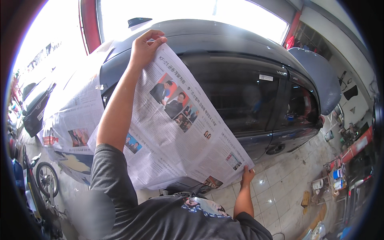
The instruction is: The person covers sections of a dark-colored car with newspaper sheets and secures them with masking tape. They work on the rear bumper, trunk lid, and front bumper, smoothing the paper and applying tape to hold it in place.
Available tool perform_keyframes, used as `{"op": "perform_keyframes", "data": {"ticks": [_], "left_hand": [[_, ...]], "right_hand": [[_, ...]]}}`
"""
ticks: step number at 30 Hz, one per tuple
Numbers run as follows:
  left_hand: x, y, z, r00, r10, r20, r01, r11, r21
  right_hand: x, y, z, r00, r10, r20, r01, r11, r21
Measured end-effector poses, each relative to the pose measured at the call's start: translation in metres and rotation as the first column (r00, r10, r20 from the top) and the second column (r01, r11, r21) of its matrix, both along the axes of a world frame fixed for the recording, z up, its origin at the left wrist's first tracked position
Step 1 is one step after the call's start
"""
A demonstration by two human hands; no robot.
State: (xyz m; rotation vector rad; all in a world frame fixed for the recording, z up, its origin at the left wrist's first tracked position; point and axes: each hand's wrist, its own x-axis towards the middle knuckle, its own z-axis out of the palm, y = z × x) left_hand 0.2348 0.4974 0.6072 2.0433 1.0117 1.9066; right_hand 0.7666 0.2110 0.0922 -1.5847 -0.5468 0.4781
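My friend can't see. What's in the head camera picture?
A person's left hand and right hand hold a newspaper sheet by its edges beside a dark car. More newspaper covers part of the car at the left.

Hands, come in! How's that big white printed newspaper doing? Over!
Left hand pinches upper corner of large white newspaper sheet; right hand, its lower-right corner. Sheet spread out, slightly rumpled. Shiny dark car behind, partly hidden.

The left hand [144, 47] pinches high, the right hand [248, 176] low.
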Motion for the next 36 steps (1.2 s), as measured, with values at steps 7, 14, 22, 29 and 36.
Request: {"op": "perform_keyframes", "data": {"ticks": [7,14,22,29,36], "left_hand": [[-0.011,0.011,0.010,0.928,-0.122,-0.352,0.116,0.992,-0.039],[-0.005,-0.005,0.003,0.897,0.119,-0.426,-0.137,0.991,-0.011],[-0.018,0.008,0.004,0.744,0.217,-0.632,-0.194,0.975,0.106],[0.008,0.015,-0.028,0.760,0.344,-0.552,-0.283,0.939,0.196],[0.036,0.003,-0.050,0.819,0.439,-0.369,-0.446,0.892,0.070]], "right_hand": [[0.000,0.015,-0.027,0.985,-0.106,-0.133,0.095,0.992,-0.085],[-0.002,-0.009,-0.005,0.906,-0.263,0.331,0.391,0.818,-0.421],[-0.048,-0.145,-0.021,0.982,-0.137,0.127,0.182,0.856,-0.484],[-0.145,-0.340,-0.076,0.981,-0.087,-0.176,-0.055,0.738,-0.672],[-0.112,-0.308,0.046,0.850,0.524,0.048,-0.337,0.611,-0.716]]}}
